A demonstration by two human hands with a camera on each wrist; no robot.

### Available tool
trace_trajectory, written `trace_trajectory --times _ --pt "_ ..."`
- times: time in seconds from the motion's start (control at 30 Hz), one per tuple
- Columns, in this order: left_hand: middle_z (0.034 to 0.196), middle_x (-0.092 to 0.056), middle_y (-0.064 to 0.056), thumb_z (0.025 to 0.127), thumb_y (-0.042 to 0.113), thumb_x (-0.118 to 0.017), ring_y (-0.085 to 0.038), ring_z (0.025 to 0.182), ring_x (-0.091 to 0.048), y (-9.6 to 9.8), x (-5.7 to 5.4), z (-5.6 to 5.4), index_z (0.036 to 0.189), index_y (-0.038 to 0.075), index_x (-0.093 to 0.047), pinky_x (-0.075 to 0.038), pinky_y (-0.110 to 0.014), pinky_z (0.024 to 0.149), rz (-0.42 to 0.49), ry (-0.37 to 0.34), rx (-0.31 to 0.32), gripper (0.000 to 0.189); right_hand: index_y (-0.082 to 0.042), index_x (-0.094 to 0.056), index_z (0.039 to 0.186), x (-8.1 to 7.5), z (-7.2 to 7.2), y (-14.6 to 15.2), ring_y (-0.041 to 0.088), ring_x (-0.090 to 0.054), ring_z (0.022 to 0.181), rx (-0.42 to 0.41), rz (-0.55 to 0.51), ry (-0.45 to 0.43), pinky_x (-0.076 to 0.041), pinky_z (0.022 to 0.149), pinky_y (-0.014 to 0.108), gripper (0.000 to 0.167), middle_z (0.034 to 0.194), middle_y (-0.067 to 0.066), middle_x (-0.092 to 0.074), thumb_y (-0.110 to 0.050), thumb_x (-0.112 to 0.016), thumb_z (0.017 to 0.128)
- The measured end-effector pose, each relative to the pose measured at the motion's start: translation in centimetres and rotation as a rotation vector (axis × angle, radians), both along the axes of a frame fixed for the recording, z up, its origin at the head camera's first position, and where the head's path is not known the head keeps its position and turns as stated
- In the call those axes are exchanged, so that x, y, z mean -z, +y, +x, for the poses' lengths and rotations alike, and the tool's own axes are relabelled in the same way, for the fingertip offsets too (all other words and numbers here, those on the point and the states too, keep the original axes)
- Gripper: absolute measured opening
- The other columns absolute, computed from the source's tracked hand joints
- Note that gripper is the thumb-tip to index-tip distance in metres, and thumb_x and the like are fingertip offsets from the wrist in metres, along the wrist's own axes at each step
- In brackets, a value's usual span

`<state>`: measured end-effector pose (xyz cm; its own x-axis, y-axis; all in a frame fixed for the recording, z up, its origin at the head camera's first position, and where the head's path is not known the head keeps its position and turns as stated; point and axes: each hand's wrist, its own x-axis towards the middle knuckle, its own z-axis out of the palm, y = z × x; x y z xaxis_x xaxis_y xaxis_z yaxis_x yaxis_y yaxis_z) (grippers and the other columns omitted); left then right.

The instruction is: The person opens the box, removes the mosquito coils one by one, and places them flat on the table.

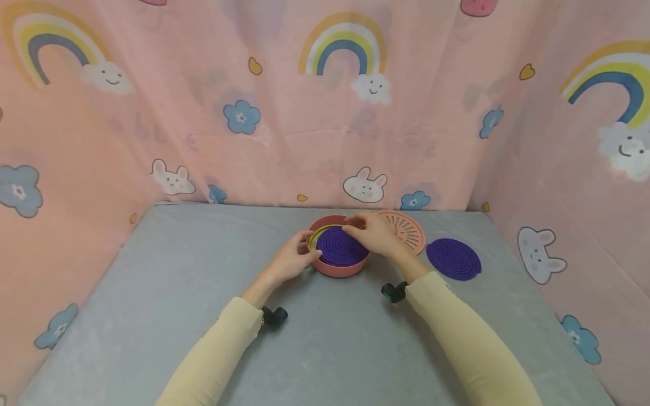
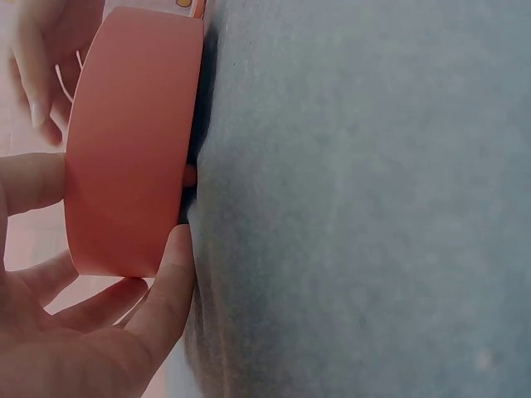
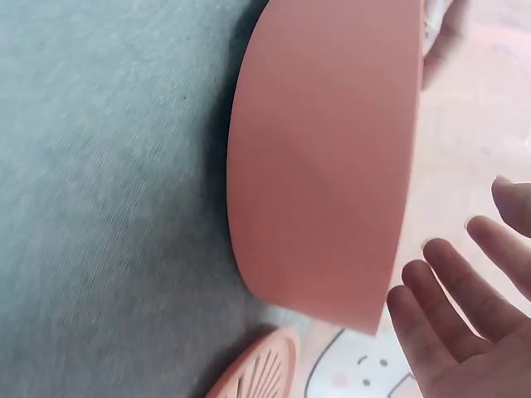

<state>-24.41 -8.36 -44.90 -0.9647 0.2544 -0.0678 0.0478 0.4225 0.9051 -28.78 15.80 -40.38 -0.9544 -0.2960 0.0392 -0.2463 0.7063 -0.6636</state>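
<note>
Pink round bowl (image 1: 340, 272) near table's (image 1: 325, 349) far edge, a little right of middle. Purple coil (image 1: 339, 248) sits in the bowl opening, with a yellow rim (image 1: 312, 240) showing at its left. Left hand (image 1: 294, 258) grips the bowl's left side, thumb at the rim, fingers curled round the outer wall. Right hand (image 1: 374, 232) is over the bowl's right rim, fingers spread loosely; can't tell whether it touches the coil. Peach slotted disc (image 1: 410, 232) is by the far edge, right of the bowl, partly behind the right hand. Second purple coil (image 1: 453, 259) lies flat toward the far right corner.
</note>
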Motion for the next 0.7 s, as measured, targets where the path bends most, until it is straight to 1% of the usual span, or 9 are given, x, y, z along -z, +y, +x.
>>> trace_trajectory --times 0.13,0.33,0.53,0.7 --pt "0.153 -0.045 -0.015 0.098 0.031 -0.069 -0.035 0.133 -0.052 0.0 0.0 0.0 0.153 0.013 -0.044 -0.053 -0.049 0.098 -0.002 0.006 0.003 0.063 -0.010 -0.065 0.132 0.7 -0.7 -0.9 0.032 -0.059 0.123 -0.014 0.014 0.001 -0.047 0.104 0.053 0.039 0.129 0.013 -0.066 -0.034 -0.063 0.101" --pt "0.152 -0.047 -0.015 0.098 0.030 -0.069 -0.035 0.132 -0.053 0.0 0.4 -0.2 0.151 0.013 -0.045 -0.054 -0.047 0.097 0.008 0.020 -0.001 0.061 -0.006 -0.064 0.133 1.4 -1.4 -2.2 0.032 -0.058 0.125 -0.049 0.030 0.006 -0.045 0.107 0.053 0.039 0.131 0.014 -0.064 -0.030 -0.063 0.102" --pt "0.153 -0.045 -0.015 0.098 0.030 -0.069 -0.035 0.134 -0.052 0.0 0.3 -0.1 0.152 0.013 -0.043 -0.055 -0.046 0.096 0.017 0.006 0.003 0.063 -0.003 -0.062 0.134 2.1 -2.1 -2.9 0.033 -0.056 0.127 -0.081 0.113 0.020 -0.043 0.109 0.052 0.040 0.132 0.015 -0.064 -0.026 -0.063 0.102" --pt "0.154 -0.043 -0.015 0.098 0.029 -0.069 -0.035 0.134 -0.051 0.1 0.2 -0.1 0.154 0.012 -0.042 -0.054 -0.046 0.096 0.027 -0.005 0.006 0.064 -0.002 -0.061 0.135 2.3 -2.2 -3.2 0.033 -0.055 0.130 -0.114 0.176 0.009 -0.042 0.110 0.052 0.041 0.134 0.016 -0.063 -0.025 -0.063 0.102"
